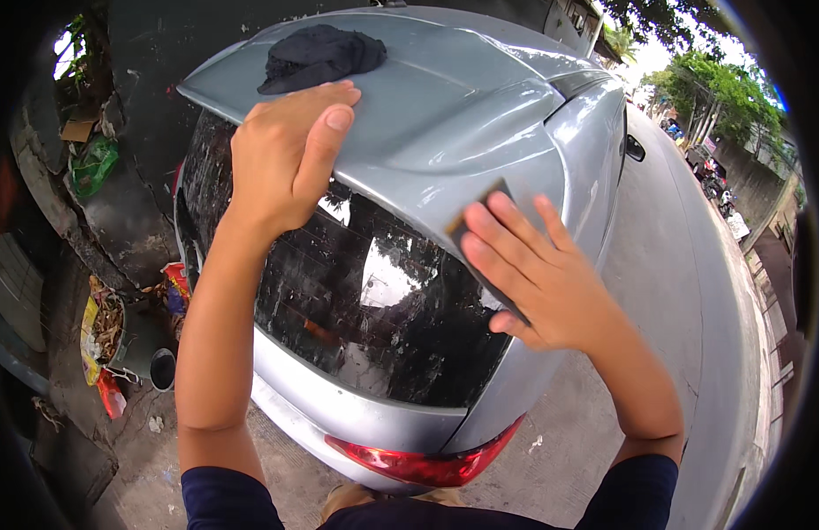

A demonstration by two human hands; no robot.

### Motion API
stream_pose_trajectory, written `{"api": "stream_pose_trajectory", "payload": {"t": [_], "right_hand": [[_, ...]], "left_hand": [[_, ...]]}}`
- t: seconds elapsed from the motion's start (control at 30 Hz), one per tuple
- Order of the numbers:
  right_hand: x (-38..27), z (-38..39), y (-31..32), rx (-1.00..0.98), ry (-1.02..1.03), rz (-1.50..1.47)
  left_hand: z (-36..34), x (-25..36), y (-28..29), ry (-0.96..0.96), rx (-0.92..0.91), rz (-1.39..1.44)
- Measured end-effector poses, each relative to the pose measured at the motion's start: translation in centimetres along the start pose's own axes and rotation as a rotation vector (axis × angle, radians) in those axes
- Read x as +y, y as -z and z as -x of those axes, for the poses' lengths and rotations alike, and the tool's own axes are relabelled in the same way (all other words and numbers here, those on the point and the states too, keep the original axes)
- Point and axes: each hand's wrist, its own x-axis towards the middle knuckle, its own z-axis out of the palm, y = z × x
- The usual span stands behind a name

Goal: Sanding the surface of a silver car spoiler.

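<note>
In front of me is the back of a silver-grey car, with a dull grey rear spoiler (445, 115) above a dark rear window (374, 300). My left hand (290, 155) lies at the spoiler's rear edge, fingers stretched forward and thumb apart, holding nothing. Just beyond its fingertips sits a crumpled dark cloth (323, 58) on the spoiler. At the spoiler's right corner, my right hand (538, 274) holds a dark, thin piece of sandpaper (498, 187) under its flat fingers, the thumb on its near side. Part of the sandpaper is hidden by that hand.
A red tail light (427, 461) is low on the car's near side. To the left, a grey bucket (144, 346), a sack of dry leaves (105, 327) and a green plastic bag (94, 165) lie by a dark wall. A road (661, 291) runs along the right.
</note>
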Motion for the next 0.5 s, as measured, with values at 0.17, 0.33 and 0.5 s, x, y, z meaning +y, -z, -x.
{"api": "stream_pose_trajectory", "payload": {"t": [0.17,0.33,0.5], "right_hand": [[-0.2,0.3,0.7,0.014,-0.034,0.105],[0.4,-1.0,0.6,-0.039,0.007,0.143],[1.7,2.3,0.4,-0.009,-0.011,0.175]], "left_hand": [[-0.7,0.6,-0.6,-0.035,0.0,-0.025],[0.2,0.0,0.1,-0.008,-0.004,-0.043],[-0.5,1.1,-0.2,0.004,-0.056,-0.03]]}}
